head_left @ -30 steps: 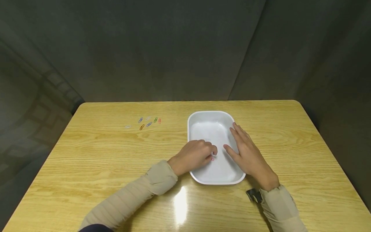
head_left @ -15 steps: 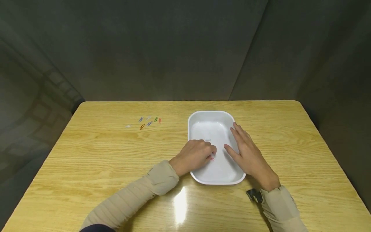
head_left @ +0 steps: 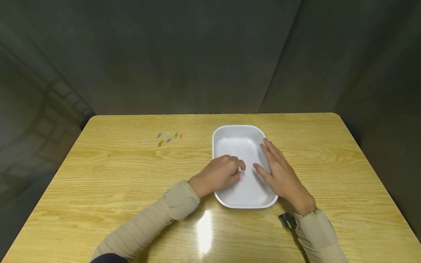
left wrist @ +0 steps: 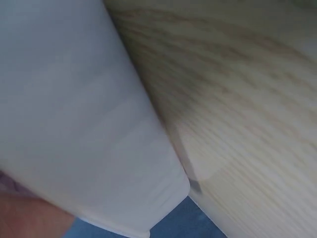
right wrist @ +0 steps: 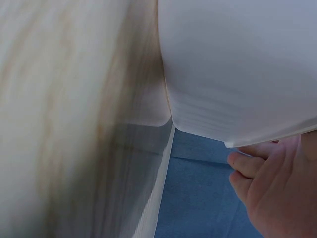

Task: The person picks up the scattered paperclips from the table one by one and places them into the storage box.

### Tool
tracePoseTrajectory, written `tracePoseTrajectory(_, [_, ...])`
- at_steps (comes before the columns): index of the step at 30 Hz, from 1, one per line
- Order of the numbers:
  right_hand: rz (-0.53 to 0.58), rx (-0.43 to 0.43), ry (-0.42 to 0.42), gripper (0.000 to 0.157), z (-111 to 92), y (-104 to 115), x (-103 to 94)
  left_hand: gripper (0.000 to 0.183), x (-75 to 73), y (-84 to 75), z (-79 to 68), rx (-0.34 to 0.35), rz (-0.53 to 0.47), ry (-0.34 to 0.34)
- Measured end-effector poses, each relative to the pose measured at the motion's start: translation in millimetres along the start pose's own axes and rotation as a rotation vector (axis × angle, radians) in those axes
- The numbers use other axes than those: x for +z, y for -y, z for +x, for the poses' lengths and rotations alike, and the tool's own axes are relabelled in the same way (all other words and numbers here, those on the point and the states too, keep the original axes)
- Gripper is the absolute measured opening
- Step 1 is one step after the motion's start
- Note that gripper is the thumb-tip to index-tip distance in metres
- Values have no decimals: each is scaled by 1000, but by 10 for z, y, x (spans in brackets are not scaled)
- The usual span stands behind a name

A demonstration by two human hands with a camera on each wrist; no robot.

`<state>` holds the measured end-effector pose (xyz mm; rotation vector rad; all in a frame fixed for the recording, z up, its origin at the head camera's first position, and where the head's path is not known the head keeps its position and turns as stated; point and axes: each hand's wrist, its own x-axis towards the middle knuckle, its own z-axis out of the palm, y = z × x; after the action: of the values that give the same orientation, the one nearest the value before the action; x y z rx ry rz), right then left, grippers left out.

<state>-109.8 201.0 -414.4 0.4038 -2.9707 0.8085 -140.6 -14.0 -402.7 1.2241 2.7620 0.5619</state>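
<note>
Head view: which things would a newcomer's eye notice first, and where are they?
The eye probably goes first to the white tray, right of centre on the wooden table, with the left hand reaching into it and the right hand at its right rim. Next come the small coloured paper clips, scattered to the tray's left.

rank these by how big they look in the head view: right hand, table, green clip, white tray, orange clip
1. table
2. white tray
3. right hand
4. green clip and orange clip: they look about alike, so I leave them unranked
</note>
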Motion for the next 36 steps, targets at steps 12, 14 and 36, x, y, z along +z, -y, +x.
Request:
tracePoseTrajectory(12, [19,21,14,72,8,-7,2,16,-243,82,-65,22,-118,-75])
tracePoseTrajectory(14, [18,26,17,73,10,-5,3,15,-292,108,-79,25,-123,-98])
tracePoseTrajectory(36, [23,52,34,75,11,-4,-7,16,-541,598,-422,-129,-115,-235])
